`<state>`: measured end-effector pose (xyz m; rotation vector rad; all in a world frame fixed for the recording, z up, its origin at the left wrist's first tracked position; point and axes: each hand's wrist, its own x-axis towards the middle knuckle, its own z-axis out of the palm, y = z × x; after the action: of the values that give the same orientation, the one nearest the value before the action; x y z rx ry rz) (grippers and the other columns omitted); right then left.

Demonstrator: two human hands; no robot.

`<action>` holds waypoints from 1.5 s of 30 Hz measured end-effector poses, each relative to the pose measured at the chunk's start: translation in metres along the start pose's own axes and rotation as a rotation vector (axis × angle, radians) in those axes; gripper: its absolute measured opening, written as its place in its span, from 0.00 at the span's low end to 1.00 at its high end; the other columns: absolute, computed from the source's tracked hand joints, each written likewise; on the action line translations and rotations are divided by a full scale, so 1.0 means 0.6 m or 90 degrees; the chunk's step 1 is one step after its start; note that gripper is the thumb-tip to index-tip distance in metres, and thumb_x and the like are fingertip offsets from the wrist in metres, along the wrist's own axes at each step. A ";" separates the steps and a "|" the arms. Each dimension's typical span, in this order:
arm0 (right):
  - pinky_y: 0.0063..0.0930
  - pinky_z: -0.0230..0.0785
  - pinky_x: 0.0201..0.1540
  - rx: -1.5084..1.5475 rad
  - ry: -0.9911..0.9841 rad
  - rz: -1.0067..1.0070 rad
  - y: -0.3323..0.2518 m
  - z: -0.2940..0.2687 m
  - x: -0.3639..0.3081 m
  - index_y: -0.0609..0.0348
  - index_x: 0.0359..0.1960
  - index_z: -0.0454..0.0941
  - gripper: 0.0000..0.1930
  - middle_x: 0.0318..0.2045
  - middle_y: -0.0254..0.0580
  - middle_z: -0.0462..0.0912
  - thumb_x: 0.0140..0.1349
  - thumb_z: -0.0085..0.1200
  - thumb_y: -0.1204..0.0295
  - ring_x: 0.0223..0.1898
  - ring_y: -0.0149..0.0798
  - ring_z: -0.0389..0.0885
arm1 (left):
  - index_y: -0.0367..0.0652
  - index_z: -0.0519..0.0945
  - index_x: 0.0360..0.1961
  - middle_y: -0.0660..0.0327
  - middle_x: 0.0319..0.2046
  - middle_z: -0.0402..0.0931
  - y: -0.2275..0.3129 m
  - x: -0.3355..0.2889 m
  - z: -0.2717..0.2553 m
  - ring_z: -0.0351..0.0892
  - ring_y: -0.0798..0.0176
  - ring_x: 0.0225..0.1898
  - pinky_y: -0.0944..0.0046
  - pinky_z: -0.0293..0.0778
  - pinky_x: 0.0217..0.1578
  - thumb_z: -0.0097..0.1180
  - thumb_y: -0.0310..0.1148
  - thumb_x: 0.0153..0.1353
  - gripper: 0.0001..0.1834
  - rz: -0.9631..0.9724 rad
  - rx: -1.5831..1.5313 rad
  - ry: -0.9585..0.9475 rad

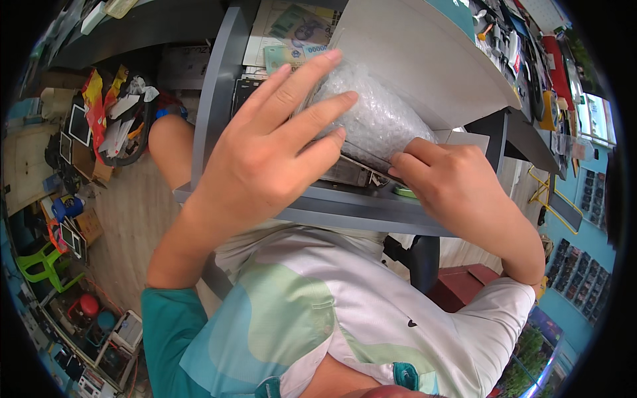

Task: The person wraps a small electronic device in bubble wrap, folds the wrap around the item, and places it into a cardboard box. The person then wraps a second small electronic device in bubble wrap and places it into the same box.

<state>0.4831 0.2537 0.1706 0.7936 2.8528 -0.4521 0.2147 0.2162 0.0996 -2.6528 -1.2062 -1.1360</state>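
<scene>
A bundle of clear bubble wrap [381, 113] lies in an open grey drawer [318, 211], in front of my body. Over its left side reaches my left hand [272, 142], fingers spread and their tips resting on or just above the plastic. My right hand [451, 169] is closed at the bundle's lower right corner, thumb and fingers pinching its edge. What the wrap encloses is blurred by the plastic. A pale cardboard flap [424, 60] stands up behind the bundle. Dark flat items show in the drawer beneath it.
Banknotes [292, 56] lie at the drawer's far left. Tools [494, 33] crowd the desk at upper right. At left stand a bin of wrappers [119, 126] and a green plastic stool [46, 265]. A dark red box [461, 285] sits on the floor at right.
</scene>
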 end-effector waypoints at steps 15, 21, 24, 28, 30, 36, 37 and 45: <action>0.46 0.74 0.30 -0.040 -0.078 -0.020 0.011 -0.023 0.030 0.60 0.27 0.78 0.05 0.23 0.46 0.79 0.54 0.63 0.76 0.24 0.53 0.82 | 0.40 0.85 0.28 0.55 0.58 0.82 -0.007 0.020 -0.026 0.77 0.43 0.65 0.48 0.79 0.57 0.72 0.29 0.46 0.08 -0.006 0.050 -0.071; 0.43 0.73 0.27 -0.050 -0.028 -0.004 0.008 -0.027 0.033 0.60 0.29 0.79 0.08 0.23 0.42 0.79 0.59 0.67 0.72 0.24 0.50 0.82 | 0.40 0.84 0.34 0.53 0.63 0.76 -0.020 0.011 -0.012 0.76 0.41 0.62 0.49 0.77 0.56 0.73 0.26 0.43 0.15 -0.047 -0.057 -0.065; 0.39 0.72 0.23 -0.022 0.106 -0.049 -0.006 -0.017 0.052 0.59 0.33 0.82 0.07 0.25 0.38 0.79 0.57 0.67 0.74 0.23 0.45 0.81 | 0.39 0.83 0.36 0.52 0.61 0.75 -0.019 0.016 -0.015 0.76 0.40 0.60 0.49 0.77 0.57 0.73 0.23 0.44 0.16 -0.072 -0.097 -0.096; 0.37 0.71 0.21 -0.020 0.206 -0.100 -0.005 0.026 0.065 0.58 0.36 0.83 0.10 0.27 0.36 0.80 0.51 0.65 0.77 0.23 0.41 0.81 | 0.37 0.82 0.34 0.52 0.58 0.75 -0.009 0.027 -0.012 0.76 0.41 0.59 0.50 0.80 0.53 0.69 0.23 0.46 0.12 -0.076 -0.082 -0.104; 0.37 0.72 0.22 -0.006 0.223 -0.116 -0.006 0.031 0.067 0.59 0.36 0.83 0.11 0.28 0.36 0.80 0.48 0.64 0.78 0.24 0.41 0.81 | 0.36 0.82 0.32 0.52 0.57 0.75 -0.005 0.026 -0.003 0.75 0.41 0.59 0.51 0.81 0.49 0.66 0.23 0.47 0.10 -0.046 -0.043 -0.102; 0.43 0.79 0.30 0.003 0.115 -0.099 -0.006 0.019 0.073 0.62 0.30 0.79 0.07 0.31 0.44 0.81 0.48 0.60 0.75 0.29 0.48 0.85 | 0.35 0.80 0.27 0.55 0.56 0.76 -0.006 0.036 0.006 0.76 0.43 0.57 0.54 0.83 0.46 0.62 0.22 0.47 0.05 0.001 -0.017 -0.136; 0.43 0.79 0.31 0.007 0.117 -0.096 -0.004 0.019 0.074 0.62 0.30 0.79 0.08 0.31 0.44 0.81 0.47 0.61 0.75 0.29 0.49 0.85 | 0.35 0.81 0.30 0.54 0.57 0.76 -0.008 0.039 0.001 0.76 0.43 0.57 0.53 0.83 0.47 0.63 0.22 0.48 0.07 0.005 -0.033 -0.161; 0.44 0.79 0.32 0.031 0.100 -0.093 -0.003 0.013 0.064 0.61 0.34 0.81 0.09 0.33 0.43 0.82 0.49 0.62 0.76 0.32 0.50 0.86 | 0.39 0.79 0.62 0.49 0.67 0.75 -0.028 0.024 -0.012 0.78 0.41 0.63 0.51 0.79 0.60 0.72 0.25 0.53 0.32 -0.054 -0.211 -0.038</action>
<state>0.4499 0.2679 0.1551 0.6590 3.0702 -0.5013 0.2058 0.2353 0.1094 -2.9150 -1.2497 -1.3909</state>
